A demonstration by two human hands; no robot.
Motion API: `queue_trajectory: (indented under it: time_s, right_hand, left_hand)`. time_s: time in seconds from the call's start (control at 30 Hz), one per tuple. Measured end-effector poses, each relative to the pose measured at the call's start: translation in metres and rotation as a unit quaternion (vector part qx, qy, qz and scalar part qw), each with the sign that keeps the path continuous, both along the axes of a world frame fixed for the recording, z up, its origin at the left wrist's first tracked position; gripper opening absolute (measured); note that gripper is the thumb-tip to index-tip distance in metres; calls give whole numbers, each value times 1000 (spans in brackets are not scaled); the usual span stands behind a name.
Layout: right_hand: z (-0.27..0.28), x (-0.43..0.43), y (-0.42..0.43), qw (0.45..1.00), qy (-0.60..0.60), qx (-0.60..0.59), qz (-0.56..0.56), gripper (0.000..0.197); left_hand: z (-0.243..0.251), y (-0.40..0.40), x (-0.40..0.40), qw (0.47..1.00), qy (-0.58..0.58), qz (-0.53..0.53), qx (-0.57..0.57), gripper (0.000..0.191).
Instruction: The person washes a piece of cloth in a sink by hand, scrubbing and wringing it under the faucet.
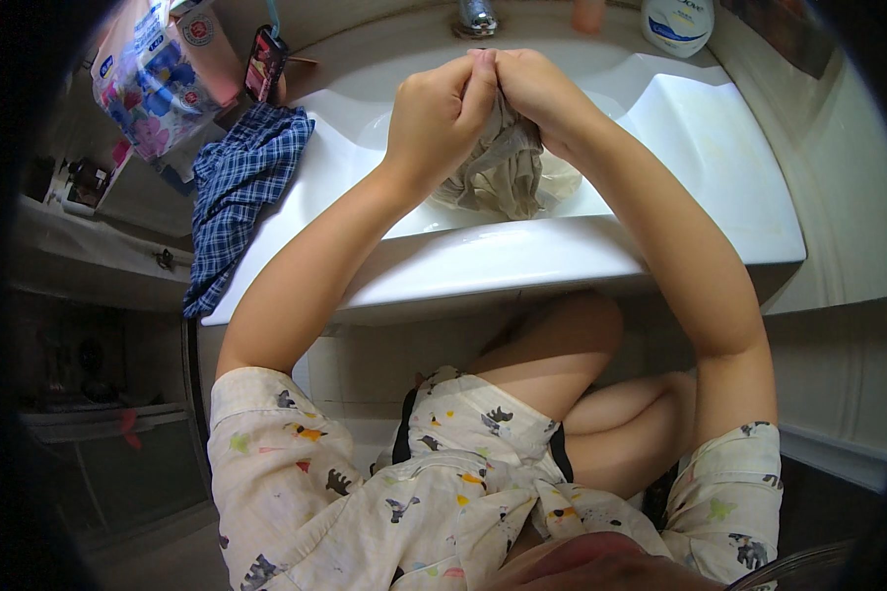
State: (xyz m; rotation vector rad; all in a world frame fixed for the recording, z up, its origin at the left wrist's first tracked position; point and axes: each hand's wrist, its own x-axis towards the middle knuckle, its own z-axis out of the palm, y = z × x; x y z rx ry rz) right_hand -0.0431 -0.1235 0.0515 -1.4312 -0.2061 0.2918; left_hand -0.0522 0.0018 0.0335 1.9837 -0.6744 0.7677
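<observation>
Both of my hands meet in front of the chrome faucet (478, 16), above the white washbasin (717, 177). My left hand (437, 111) and my right hand (536, 92) are closed together on the upper end of a wet beige cloth (514, 166). The rest of the cloth hangs in folds below my fists into the bowl, and cloudy water seems to lie around its lower end. My fingers hide the gripped part of the cloth.
A blue plaid cloth (247, 177) drapes over the basin's left edge. Beyond it stand a phone (266, 66) and a floral tissue pack (155, 96). A white Dove bottle (678, 26) and an orange container (588, 16) stand along the back rim.
</observation>
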Motion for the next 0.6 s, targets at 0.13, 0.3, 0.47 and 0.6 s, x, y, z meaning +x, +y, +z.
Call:
queue_trajectory:
  time_s: [0.13,0.3,0.47,0.6]
  right_hand:
    - [2,-2,1,999,14,31,8,30]
    - [-3,3,3,1000,8,18,1,29]
    - [-6,6,-1,1000,3,-2,1,28]
    - [-2,2,0,1000,1,5,10,29]
  left_hand:
    - [-2,5,5,999,42,15,-4,40]
    - [-1,7,7,998,50,39,-14,39]
    - [1,0,-1,999,34,33,3,38]
    - [-1,2,1,1000,-6,11,25,36]
